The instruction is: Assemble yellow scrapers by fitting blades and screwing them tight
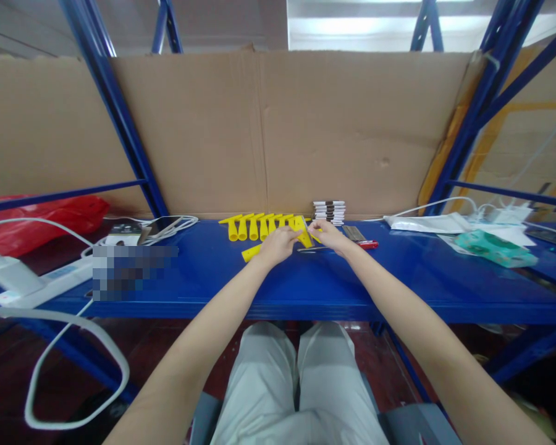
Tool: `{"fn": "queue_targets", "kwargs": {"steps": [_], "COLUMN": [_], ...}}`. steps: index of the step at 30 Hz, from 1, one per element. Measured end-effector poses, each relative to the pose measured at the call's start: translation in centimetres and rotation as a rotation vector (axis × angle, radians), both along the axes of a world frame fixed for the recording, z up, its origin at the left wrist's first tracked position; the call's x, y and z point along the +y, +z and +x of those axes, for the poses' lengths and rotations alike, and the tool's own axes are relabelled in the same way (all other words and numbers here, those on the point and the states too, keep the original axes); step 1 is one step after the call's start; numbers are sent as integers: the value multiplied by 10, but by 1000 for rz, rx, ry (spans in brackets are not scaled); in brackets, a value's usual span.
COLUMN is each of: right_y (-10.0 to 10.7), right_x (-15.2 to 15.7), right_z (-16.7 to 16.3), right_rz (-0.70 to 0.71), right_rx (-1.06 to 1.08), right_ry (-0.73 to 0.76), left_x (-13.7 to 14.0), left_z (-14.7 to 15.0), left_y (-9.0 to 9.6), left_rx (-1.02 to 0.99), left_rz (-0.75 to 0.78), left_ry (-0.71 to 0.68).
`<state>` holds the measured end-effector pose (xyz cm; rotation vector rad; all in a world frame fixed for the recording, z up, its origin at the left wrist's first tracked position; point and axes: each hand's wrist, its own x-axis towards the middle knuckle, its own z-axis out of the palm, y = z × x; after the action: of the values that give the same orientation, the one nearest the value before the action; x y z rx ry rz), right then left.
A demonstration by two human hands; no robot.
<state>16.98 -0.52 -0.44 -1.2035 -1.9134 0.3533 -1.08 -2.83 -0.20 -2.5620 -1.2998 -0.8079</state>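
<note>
I've got the L hand (278,244) closed narrow on a yellow piece (300,228), fingers bunched at its lower L side; that piece is near the middle of the blue table (204,269), tilted, w/ a thin greyish edge along its R side. R hand (327,233) is just beside that edge, fingertips drawn close together; can't tell from my cam whether they grip smth or only touch. Behind the L hand I see a row of yellow pieces (243,228), set side by side, round open ends facing the person, R end of the row partly hidden by the held one. Another loose yellow piece (251,253) lies at an angle just L of the L hand, partly covered by it. Behind the R hand I have a stack of white packets w/ dark bands (328,212), near the cardboard panel (204,130). Grey flat strips (353,233) lie just R of the R hand, & a red-handled tool (369,245) is next to them, its thin shaft running L under the R wrist, apparently. Far R of table: a white pouch (426,223) & a green-white packet (495,247). Far L: a red plastic bag (41,225) & a white power strip (58,284) w/ cable around. Both forearms reach fwd over the table edge, bare, well apart at the elbows.
</note>
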Motion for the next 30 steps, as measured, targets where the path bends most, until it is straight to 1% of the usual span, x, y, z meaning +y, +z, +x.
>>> {"fn": "queue_targets", "kwargs": {"steps": [3, 6, 10, 16, 21, 26, 30], "right_y": [-3, -5, -8, -12, -10, -8, -11], "right_x": [-1, -1, 1, 0, -5, -10, -8], "right_z": [-5, -7, -10, -17, -21, -22, -21], "right_rz": [96, 123, 115, 101, 66, 21, 55], "right_rx": [-159, -226, -208, -156, -103, -82, -107], "right_ry": [-70, -121, -135, -163, -197, -208, -191], "left_x": [-3, -4, -6, -7, -8, -9, -9], "left_z": [1, 2, 2, 5, 5, 6, 6], "left_y": [1, 2, 3, 2, 1, 1, 2], "left_rx": [19, 19, 3, -14, -27, 4, 14], "left_rz": [6, 12, 21, 21, 11, 20, 28], "left_ry": [14, 33, 63, 62, 73, 86, 92]}}
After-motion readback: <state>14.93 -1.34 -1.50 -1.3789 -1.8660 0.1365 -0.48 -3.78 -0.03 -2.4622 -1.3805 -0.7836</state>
